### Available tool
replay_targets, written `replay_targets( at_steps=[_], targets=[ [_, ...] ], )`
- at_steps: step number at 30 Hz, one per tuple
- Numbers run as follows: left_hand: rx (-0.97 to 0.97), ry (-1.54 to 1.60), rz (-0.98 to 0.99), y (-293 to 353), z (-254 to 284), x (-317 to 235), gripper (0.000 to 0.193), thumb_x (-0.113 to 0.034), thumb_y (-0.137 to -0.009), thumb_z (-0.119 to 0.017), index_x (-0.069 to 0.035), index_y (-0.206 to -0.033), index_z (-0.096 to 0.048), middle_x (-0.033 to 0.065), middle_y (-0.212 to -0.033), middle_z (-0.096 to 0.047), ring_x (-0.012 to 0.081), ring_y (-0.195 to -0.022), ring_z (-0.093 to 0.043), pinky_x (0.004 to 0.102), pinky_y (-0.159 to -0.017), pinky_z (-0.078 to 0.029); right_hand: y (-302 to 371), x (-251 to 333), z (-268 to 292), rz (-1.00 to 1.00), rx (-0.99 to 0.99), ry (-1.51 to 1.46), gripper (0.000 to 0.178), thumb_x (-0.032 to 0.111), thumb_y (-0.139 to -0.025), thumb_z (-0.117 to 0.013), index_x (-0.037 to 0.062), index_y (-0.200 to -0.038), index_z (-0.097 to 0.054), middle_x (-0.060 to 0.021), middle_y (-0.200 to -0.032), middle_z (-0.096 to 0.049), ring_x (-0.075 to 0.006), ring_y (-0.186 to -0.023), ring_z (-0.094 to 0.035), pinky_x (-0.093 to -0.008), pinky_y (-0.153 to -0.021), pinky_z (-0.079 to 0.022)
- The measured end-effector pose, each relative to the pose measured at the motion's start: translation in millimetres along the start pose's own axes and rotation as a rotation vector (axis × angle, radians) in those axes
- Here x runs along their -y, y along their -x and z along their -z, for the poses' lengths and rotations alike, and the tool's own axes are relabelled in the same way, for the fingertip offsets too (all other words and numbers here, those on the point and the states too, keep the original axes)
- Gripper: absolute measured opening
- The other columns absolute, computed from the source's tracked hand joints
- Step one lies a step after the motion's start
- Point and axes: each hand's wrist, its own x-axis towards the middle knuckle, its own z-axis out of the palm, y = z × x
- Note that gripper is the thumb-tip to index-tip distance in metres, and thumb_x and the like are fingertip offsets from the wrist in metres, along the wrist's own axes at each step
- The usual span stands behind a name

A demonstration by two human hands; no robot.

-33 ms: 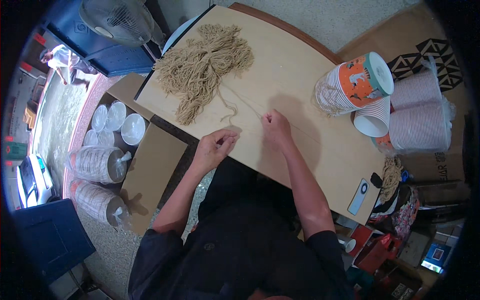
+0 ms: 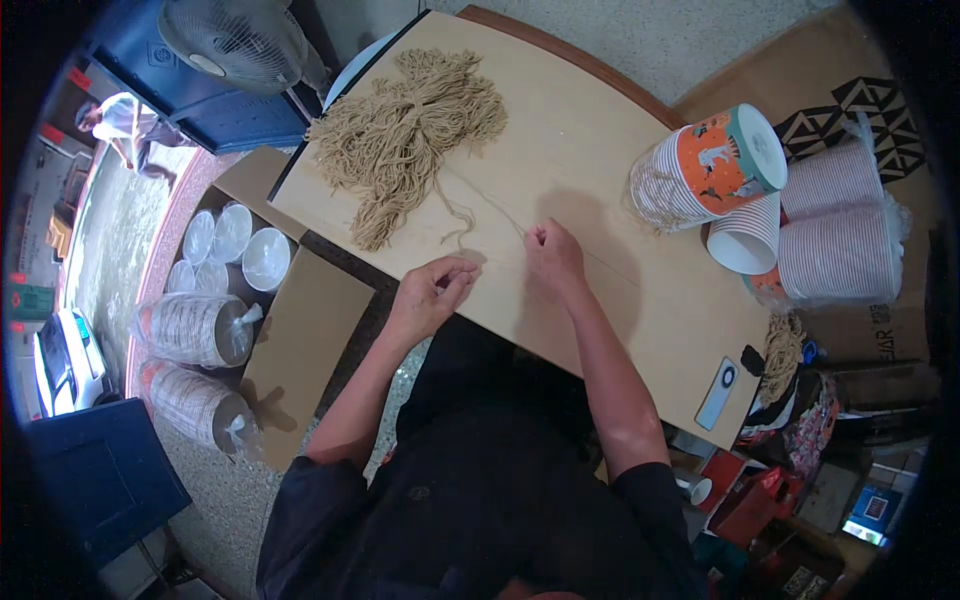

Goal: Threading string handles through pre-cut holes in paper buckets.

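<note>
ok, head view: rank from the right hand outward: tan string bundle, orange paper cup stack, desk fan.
From the right hand:
1. tan string bundle, up-left on the table, its loose strand running to the fingers.
2. orange paper cup stack, lying on its side at the right.
3. desk fan, beyond the table's far-left corner.

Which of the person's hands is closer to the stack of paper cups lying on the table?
Right. The right hand is on the table to the left of the stack of paper cups; the left hand is farther left, at the table's near edge.
</note>
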Motion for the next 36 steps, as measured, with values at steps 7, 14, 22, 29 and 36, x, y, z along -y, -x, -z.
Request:
replay_targets(
  at_steps=[7,14,22,29,36],
  targets=[
    [0.024,0.033,0.027,-3,-9,13,0.019,-0.008,-0.097,-0.066,0.0,-0.113,-0.071,0.0059,-0.096,-0.074,0.009,-0.078,-0.064,0.0258,-0.073,-0.053,3,17,-3,0.019,-0.097,-0.035,0.02,0.027,-0.089,-0.067,0.0083,-0.098,-0.066,-0.0122,-0.091,-0.07,-0.033,-0.085,-0.069,-0.0443,-0.076,-0.055],
    [-0.027,-0.009,0.021,8,-5,28,0.018,-0.013,-0.095,-0.069,-0.003,-0.11,-0.073,0.0106,-0.09,-0.074,0.0141,-0.073,-0.064,0.0301,-0.07,-0.054,-5,4,-9,0.008,-0.083,0.138,0.02,0.026,-0.092,-0.063,0.0065,-0.094,-0.064,-0.0168,-0.094,-0.067,-0.0378,-0.087,-0.066,-0.0504,-0.076,-0.051],
    [0.016,-0.018,0.024,5,-9,-3,0.018,-0.008,-0.095,-0.066,0.0,-0.111,-0.07,0.0091,-0.086,-0.072,0.0156,-0.078,-0.068,0.0305,-0.075,-0.054,-10,-15,-4,-0.005,0.051,0.105,0.022,0.026,-0.094,-0.059,0.0048,-0.092,-0.061,-0.0174,-0.096,-0.067,-0.0383,-0.089,-0.065,-0.0493,-0.078,-0.05],
    [0.102,0.076,-0.003,-15,-30,6,0.018,-0.01,-0.099,-0.064,0.0,-0.112,-0.071,0.0003,-0.09,-0.07,0.0053,-0.078,-0.057,0.0243,-0.072,-0.05,-12,-6,-30,0.265,-0.21,0.106,0.021,0.025,-0.092,-0.063,0.0044,-0.09,-0.061,-0.016,-0.092,-0.066,-0.0364,-0.087,-0.066,-0.0488,-0.074,-0.051],
    [-0.03,0.461,0.237,-36,-43,35,0.029,-0.007,-0.101,-0.059,0.006,-0.126,-0.062,0.007,-0.096,-0.07,0.0091,-0.081,-0.062,0.0232,-0.073,-0.053,4,17,8,-0.124,0.24,-0.458,0.018,0.019,-0.091,-0.063,0.0014,-0.089,-0.065,-0.011,-0.081,-0.068,-0.0231,-0.074,-0.067,-0.0365,-0.065,-0.053]
  ],
)
